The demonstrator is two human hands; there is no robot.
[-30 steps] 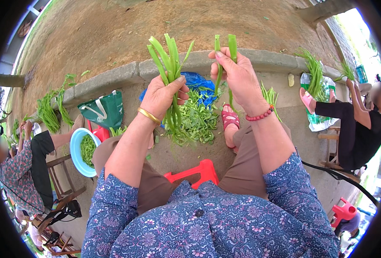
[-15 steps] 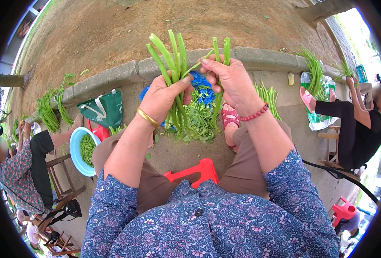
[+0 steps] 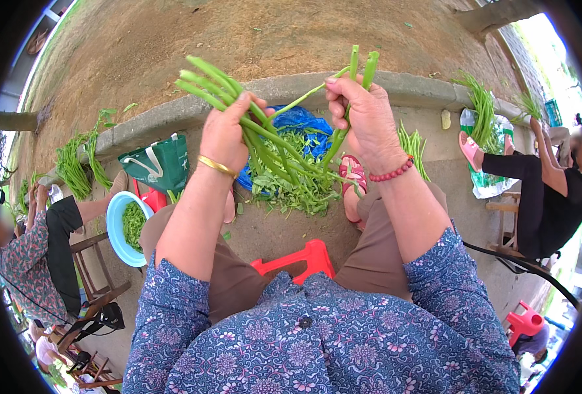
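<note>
**Two hands sorting long green stalks over a leaf pile**

The left hand, with a thin gold bangle at the wrist, has its grip closed around a bundle of long smooth green vegetable stalks. The bundle sits in the upper middle of the frame; its long axis runs on a slant, with the free ends pointing to the upper left and the lower ends running down to the right toward the centre.

The right hand, wearing a red bead bracelet, pinches a pair of straight green stems between thumb and fingers. These stand nearly upright, tips toward the top of the frame, lower parts slanting down to the left, where they seem to meet the bundle, though the crossing stems make contact hard to judge.

Below both hands, at the frame's centre, a heap of trimmed green leaves lies on a crumpled blue plastic sheet on the ground. A red plastic stool shows between the knees. At left centre a round light-blue bowl holding cut greens sits beside a dark green tote bag. A curved concrete kerb crosses the upper frame.
</note>
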